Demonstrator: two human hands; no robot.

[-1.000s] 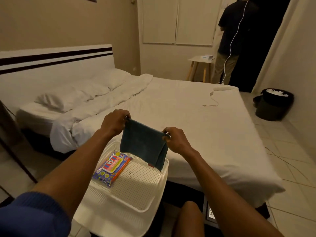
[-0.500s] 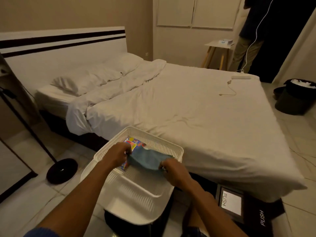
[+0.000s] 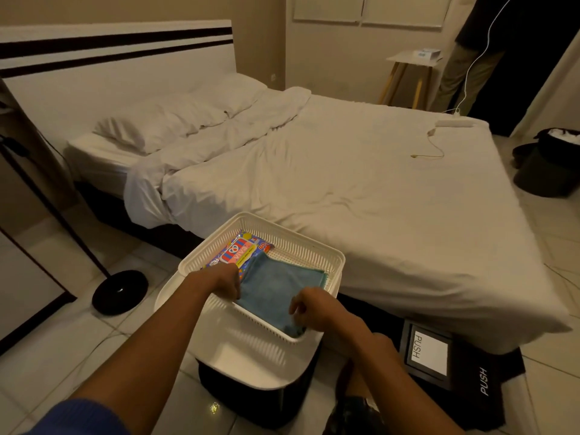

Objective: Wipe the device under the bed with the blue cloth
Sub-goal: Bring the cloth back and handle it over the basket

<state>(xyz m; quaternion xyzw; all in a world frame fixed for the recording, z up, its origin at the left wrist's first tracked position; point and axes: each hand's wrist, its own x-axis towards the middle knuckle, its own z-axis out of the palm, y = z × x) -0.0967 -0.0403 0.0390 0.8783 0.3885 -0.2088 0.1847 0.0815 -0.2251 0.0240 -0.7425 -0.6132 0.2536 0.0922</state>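
The blue cloth (image 3: 276, 290) lies folded flat inside the white perforated basket (image 3: 314, 246), partly over a colourful wipes packet (image 3: 238, 252). My left hand (image 3: 224, 281) has its fingers tucked down on the cloth's left edge. My right hand (image 3: 314, 309) hovers over the cloth's near right corner, fingers loosely curled and apart. A black device (image 3: 439, 356) with a light panel and "PUSH" lettering sits on the floor at the bed's near corner, partly under the overhanging white sheet (image 3: 408, 246).
The basket rests on a white-topped black bin (image 3: 257, 372) beside the bed. A round black stand base (image 3: 120, 290) sits on the tiles at left. Far right stand a dark waste bin (image 3: 549, 164), a person by a small table (image 3: 411, 61), and a charger cable (image 3: 436, 146) on the bed.
Both hands lowered the held-up cloth into the basket and laid it flat. My right hand's fingers have loosened from it. The view tilted down and shifted left.
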